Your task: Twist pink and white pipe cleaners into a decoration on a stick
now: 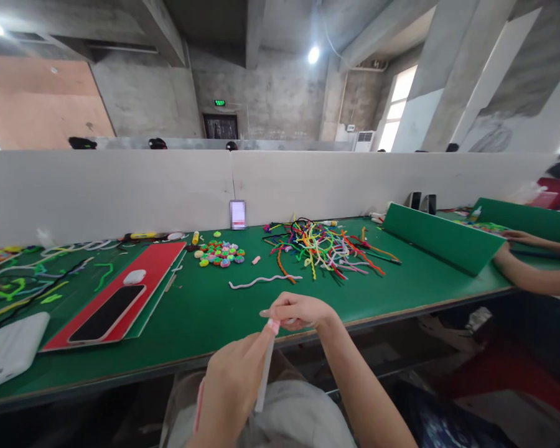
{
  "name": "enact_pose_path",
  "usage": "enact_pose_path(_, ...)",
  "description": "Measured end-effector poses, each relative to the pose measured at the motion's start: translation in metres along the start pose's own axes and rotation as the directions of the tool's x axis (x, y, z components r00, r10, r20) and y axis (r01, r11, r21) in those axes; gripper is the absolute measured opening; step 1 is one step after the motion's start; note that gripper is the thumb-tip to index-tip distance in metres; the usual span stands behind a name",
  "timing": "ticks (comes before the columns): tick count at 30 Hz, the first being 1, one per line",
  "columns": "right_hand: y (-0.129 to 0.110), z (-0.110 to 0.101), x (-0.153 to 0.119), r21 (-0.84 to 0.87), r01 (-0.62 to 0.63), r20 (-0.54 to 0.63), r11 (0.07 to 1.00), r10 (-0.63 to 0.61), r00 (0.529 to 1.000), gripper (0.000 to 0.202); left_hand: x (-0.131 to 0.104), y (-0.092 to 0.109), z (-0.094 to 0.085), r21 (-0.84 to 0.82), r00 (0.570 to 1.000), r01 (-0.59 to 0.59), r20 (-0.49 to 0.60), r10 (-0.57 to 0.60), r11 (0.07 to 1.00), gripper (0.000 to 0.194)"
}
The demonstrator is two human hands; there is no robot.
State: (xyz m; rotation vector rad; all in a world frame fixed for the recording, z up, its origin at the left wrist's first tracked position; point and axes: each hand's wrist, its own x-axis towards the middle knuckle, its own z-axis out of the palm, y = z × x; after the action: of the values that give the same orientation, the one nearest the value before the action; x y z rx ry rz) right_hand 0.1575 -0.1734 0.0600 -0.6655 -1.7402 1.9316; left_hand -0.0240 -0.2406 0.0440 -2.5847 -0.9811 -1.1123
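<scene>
My left hand [236,379] is closed around a pale, flat-looking strip [264,382] that hangs down below the fingers. At its upper end sits a small pink fuzzy piece [274,325], where both hands meet. My right hand [303,311] pinches there with bent fingers, partly hiding what it grips. A pink edge [200,398] shows along the outer side of the left hand; what it belongs to is hidden. Just beyond the hands, a wavy white pipe cleaner [261,282] lies on the green table [205,323], with a short pink piece [256,260] farther back.
A tangled heap of coloured pipe cleaners [317,246] lies behind the hands. Left of it are several small colourful rounds [219,254]. A phone [107,313] rests on a red board [154,264]. A green panel [441,239] stands right, near another person's arm [522,270].
</scene>
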Motion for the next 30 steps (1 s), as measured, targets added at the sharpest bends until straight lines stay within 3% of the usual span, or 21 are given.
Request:
enact_pose_path(6, -0.012, 0.003, -0.008, -0.351, -0.064, 0.05, 0.934, 0.087, 0.995, 0.036, 0.002, -0.006, 0.005, -0.043, 1.0, 0.02, 0.003, -0.02, 0.999, 0.017)
enact_pose_path(9, -0.007, 0.004, -0.007, -0.506, -0.045, 0.038, 0.862, 0.075, 0.996, 0.04, 0.002, -0.01, 0.002, -0.003, 0.989, 0.097, 0.109, -0.096, 0.995, 0.022)
enact_pose_path(11, -0.002, 0.004, -0.004, -0.631, -0.032, 0.016, 0.775, 0.053, 0.998, 0.04, 0.002, -0.013, 0.001, 0.006, 0.961, 0.141, 0.241, -0.138, 0.99, 0.023)
enact_pose_path(14, 0.006, 0.006, -0.001, -0.818, -0.073, -0.07, 0.571, 0.028, 0.997, 0.036, 0.002, -0.016, 0.0, -0.049, 0.902, 0.236, 0.382, -0.2, 0.971, 0.024)
enact_pose_path(16, 0.011, 0.009, 0.0, -0.888, -0.122, -0.13, 0.443, 0.013, 0.991, 0.033, 0.001, -0.016, 0.0, -0.126, 0.87, 0.338, 0.42, -0.258, 0.933, 0.026)
enact_pose_path(19, 0.016, 0.017, -0.001, -0.917, -0.208, -0.251, 0.34, -0.087, 0.964, 0.03, -0.001, -0.015, 0.003, -0.211, 0.824, 0.497, 0.419, -0.381, 0.842, 0.028)
enact_pose_path(22, 0.018, 0.025, 0.0, -0.887, -0.344, -0.429, 0.308, -0.276, 0.86, 0.037, -0.002, -0.017, 0.01, -0.264, 0.786, 0.608, 0.332, -0.522, 0.749, 0.033)
enact_pose_path(25, 0.019, 0.033, 0.004, -0.846, -0.405, -0.527, 0.347, -0.427, 0.734, 0.04, 0.0, -0.014, 0.016, -0.407, 0.749, 0.653, 0.219, -0.625, 0.639, 0.034)
enact_pose_path(28, 0.022, 0.037, 0.006, -0.822, -0.345, -0.561, 0.454, -0.541, 0.626, 0.037, 0.005, -0.004, 0.019, -0.578, 0.695, 0.658, 0.218, -0.685, 0.484, 0.036)
enact_pose_path(30, 0.026, 0.039, 0.006, -0.79, -0.257, -0.592, 0.557, -0.583, 0.556, 0.034, 0.01, 0.004, 0.021, -0.705, 0.652, 0.627, 0.24, -0.72, 0.333, 0.047)
